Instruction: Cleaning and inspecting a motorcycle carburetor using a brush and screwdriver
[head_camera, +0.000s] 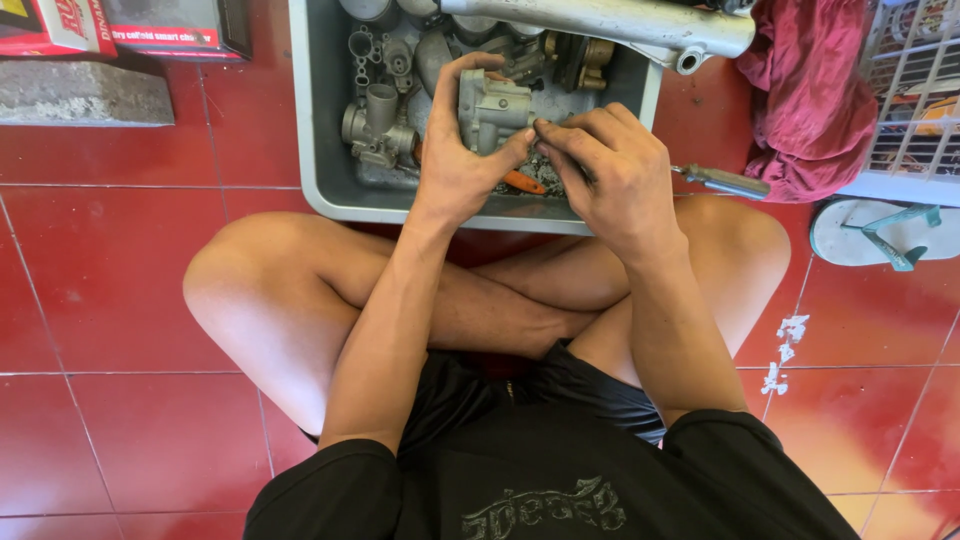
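View from above of a person sitting cross-legged on a red tiled floor (120, 270), wearing a black shirt and black shorts. Both bare forearms reach forward over the knees to one grey plastic tray (318, 150) set on the floor just in front of the crossed legs.

The left hand (455, 160) is closed around one small grey metal carburettor body (492, 108), thumb on its near side and fingers curled over its top, holding it just above the tray. The right hand (605, 175) touches the same part from the right, its fingertips pinched together against the lower right edge of the metal body; what they pinch is too small to tell.

Inside the tray lie more metal pieces: one second carburettor-like casting (378, 128) to the left of the held one, and several smaller tubes and brass-coloured fittings towards the back, too crowded to count. One orange-handled tool (524, 183) lies in the tray under the hands. One long silver metal tube (610, 22) rests across the tray's far right corner.

To the right of the tray, one screwdriver with a clear grey handle (728, 182) lies on the floor beside the right knee, next to one crumpled dark red cloth (805, 90). One white and teal flip-flop (880, 235) lies further right, beneath one white wire basket (915, 100). At top left sit two red and black cardboard boxes (120, 25) above one grey stone block (85, 95).
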